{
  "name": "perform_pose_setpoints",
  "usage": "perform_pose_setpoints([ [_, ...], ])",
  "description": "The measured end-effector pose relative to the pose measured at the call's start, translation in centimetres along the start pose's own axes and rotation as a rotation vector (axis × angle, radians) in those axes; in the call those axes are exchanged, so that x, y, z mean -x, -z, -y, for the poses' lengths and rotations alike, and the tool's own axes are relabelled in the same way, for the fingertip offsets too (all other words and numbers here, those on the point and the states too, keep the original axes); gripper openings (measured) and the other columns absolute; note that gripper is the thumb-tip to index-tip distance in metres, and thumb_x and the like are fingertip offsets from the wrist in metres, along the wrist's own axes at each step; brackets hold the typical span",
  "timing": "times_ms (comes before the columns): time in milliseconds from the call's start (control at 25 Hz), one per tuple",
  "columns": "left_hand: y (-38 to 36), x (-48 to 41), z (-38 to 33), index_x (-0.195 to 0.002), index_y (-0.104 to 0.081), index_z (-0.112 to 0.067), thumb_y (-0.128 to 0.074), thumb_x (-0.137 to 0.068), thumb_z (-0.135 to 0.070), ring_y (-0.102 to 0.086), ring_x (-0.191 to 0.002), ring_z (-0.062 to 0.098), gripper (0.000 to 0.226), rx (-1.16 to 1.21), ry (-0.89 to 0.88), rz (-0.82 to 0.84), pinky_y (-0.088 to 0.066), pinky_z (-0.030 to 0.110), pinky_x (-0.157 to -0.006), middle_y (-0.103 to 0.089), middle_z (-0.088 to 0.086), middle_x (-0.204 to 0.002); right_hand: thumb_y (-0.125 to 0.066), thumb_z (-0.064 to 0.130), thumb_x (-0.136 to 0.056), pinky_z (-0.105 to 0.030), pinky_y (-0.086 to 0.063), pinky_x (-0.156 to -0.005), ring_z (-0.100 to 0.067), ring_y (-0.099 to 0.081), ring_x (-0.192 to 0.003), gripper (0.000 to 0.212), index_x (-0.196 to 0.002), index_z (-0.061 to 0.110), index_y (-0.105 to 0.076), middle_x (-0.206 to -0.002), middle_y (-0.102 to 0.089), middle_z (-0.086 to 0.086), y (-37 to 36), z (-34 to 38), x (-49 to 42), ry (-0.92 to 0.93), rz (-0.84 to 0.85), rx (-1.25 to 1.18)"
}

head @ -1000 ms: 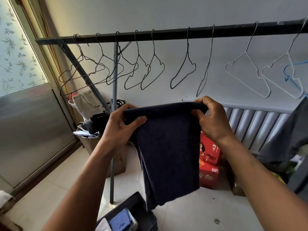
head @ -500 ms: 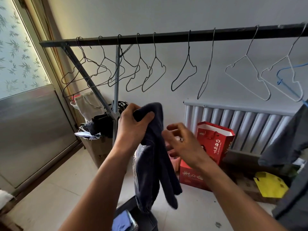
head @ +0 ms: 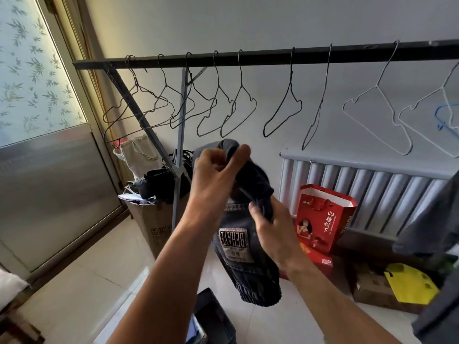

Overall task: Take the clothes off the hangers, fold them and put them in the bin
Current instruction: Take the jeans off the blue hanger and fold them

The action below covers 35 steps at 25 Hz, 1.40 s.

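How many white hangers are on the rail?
2. One white hanger hangs right of the dark hangers; the second white hanger hangs beside it at the frame's right edge. More may be hidden beyond that edge.

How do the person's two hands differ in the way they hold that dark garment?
The left hand is higher up, while the right hand sits lower and further right. The left hand grips the bunched top of the dark garment with its thumb pointing upward; the right hand pinches a fold lower down. Both hold the same garment, which hangs down in the air.
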<state>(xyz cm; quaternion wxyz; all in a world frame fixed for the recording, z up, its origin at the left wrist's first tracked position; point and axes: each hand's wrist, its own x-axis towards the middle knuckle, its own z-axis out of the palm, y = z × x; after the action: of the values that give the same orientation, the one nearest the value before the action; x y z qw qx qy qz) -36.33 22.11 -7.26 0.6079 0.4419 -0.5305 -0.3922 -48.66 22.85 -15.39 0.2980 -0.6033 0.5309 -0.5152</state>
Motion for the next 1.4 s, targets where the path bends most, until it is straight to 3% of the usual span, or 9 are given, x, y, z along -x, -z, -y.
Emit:
perform_pose_setpoints([
  [160, 5.3, 0.8, 4.4, -0.128, -0.05, -0.017, -0.071, -0.071, -0.055, -0.057, -0.113, 0.017, 0.071, -0.089, 0.078, -0.091, -0.049, 0.024, -0.086, -0.057, 0.004, -0.123, -0.057, 0.017, -0.094, -0.051, -0.052, -0.093, -0.028, -0.071, -0.093, 0.017, -0.093, 0.015, -0.074, -0.095, -0.076, -0.006, 2.3, 0.4, -1.2, -0.227, 0.041, -0.45],
  [280, 7.5, 2.4, 10.1, -0.139, -0.045, -0.007, -0.075, -0.071, -0.057, -0.055, -0.124, 0.028, 0.089, 0.122, 0.371, 0.09, -0.044, 0.04, -0.104, -0.055, 0.014, -0.138, -0.058, 0.01, -0.092, -0.048, -0.058, -0.082, -0.036, -0.071, -0.087, 0.017, -0.095, 0.007, -0.074, -0.098, -0.074, -0.019, 2.9, 0.8, -1.8, -0.397, 0.067, -0.698],
  [360, 7.2, 4.0, 11.8, -0.122, -0.063, -0.001, -0.078, -0.067, -0.057, -0.065, -0.111, 0.03, 0.081, 0.346, 0.515, 0.183, -0.054, 0.042, -0.094, -0.065, 0.021, -0.123, -0.057, 0.014, -0.093, -0.039, -0.06, -0.068, -0.032, -0.072, -0.081, 0.019, -0.101, 0.003, -0.07, -0.095, -0.074, -0.018, 2.9, 0.9, -2.2, -0.467, 0.101, -0.744],
  [520, 7.2, 5.1, 12.6, -0.106, -0.072, 0.0, -0.095, -0.05, -0.04, -0.068, -0.102, 0.034, 0.073, 0.401, 0.427, 0.345, -0.058, 0.038, -0.083, -0.067, 0.027, -0.115, -0.055, 0.021, -0.094, -0.034, -0.058, -0.058, -0.028, -0.073, -0.074, 0.022, -0.098, 0.004, -0.069, -0.089, -0.075, -0.016, 3.2, 0.7, -2.9, -0.53, 0.168, -0.775],
  [680, 7.3, 4.4, 12.0, -0.109, -0.07, -0.002, -0.095, -0.051, -0.027, -0.068, -0.102, 0.037, 0.068, 0.377, 0.353, 0.243, -0.059, 0.038, -0.08, -0.067, 0.027, -0.115, -0.056, 0.028, -0.093, -0.039, -0.057, -0.073, -0.03, -0.072, -0.087, 0.031, -0.109, 0.004, -0.067, -0.1, -0.074, -0.016, 3.7, 0.4, -3.2, -0.474, 0.255, -0.782],
  [920, 7.1, 3.5, 11.1, -0.112, -0.063, 0.002, -0.082, -0.059, -0.025, -0.07, -0.096, 0.037, 0.063, 0.303, 0.198, 0.068, -0.06, 0.039, -0.076, -0.07, 0.024, -0.107, -0.073, 0.004, -0.074, -0.044, -0.055, -0.086, -0.035, -0.071, -0.094, 0.042, -0.113, -0.007, -0.063, -0.101, -0.073, -0.021, 3.3, -0.4, -2.7, -0.39, 0.266, -0.516],
  [1080, 7.2, 2.9, 9.7, -0.104, -0.068, 0.001, -0.081, -0.071, -0.013, -0.071, -0.093, 0.035, 0.038, 0.235, 0.131, 0.074, -0.061, 0.04, -0.077, -0.072, 0.022, -0.102, -0.088, 0.031, -0.047, -0.044, -0.055, -0.089, -0.032, -0.067, -0.104, 0.107, -0.141, 0.011, -0.041, -0.122, -0.064, -0.016, 3.8, -0.7, -2.8, -0.372, 0.153, -0.443],
  [1320, 7.2, 2.2, 7.9, -0.093, -0.069, 0.0, -0.071, -0.072, -0.006, -0.072, -0.079, 0.025, 0.022, 0.145, 0.071, 0.159, -0.058, 0.029, -0.068, -0.075, 0.014, -0.088, -0.08, 0.063, -0.056, -0.049, -0.023, -0.116, -0.016, -0.022, -0.138, 0.113, -0.148, 0.037, -0.019, -0.15, -0.024, 0.005, 4.2, 3.3, -2.7, 0.122, 0.355, 0.56],
  [1400, 7.3, 2.2, 7.7, -0.094, -0.068, 0.005, -0.07, -0.073, -0.005, -0.071, -0.077, 0.023, 0.024, 0.124, 0.061, 0.207, -0.058, 0.029, -0.068, -0.073, 0.014, -0.086, -0.078, 0.061, -0.061, -0.047, -0.028, -0.114, -0.018, -0.038, -0.133, 0.107, -0.148, 0.037, -0.019, -0.145, -0.042, 0.004, 2.5, 4.2, -2.9, 0.229, 0.569, 0.751],
])
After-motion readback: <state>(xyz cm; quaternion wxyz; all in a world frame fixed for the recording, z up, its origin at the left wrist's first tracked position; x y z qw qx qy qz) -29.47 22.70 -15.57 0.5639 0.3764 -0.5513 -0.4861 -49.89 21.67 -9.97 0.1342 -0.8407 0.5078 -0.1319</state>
